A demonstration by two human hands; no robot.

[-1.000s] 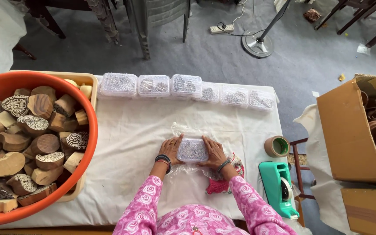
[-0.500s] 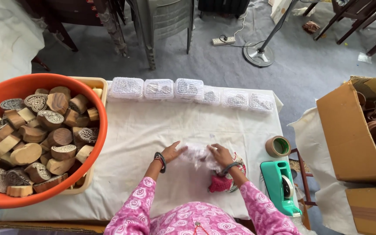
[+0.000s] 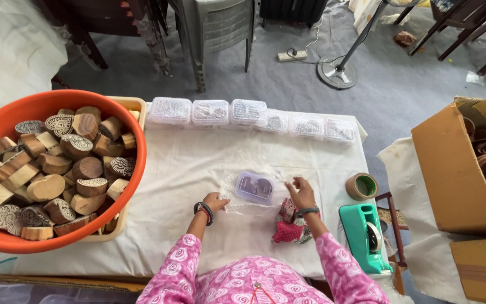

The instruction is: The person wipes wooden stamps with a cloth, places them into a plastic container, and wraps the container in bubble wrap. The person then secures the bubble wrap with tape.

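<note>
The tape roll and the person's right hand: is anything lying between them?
Nothing: in the head view only bare white cloth separates the right hand from the tape roll.
</note>
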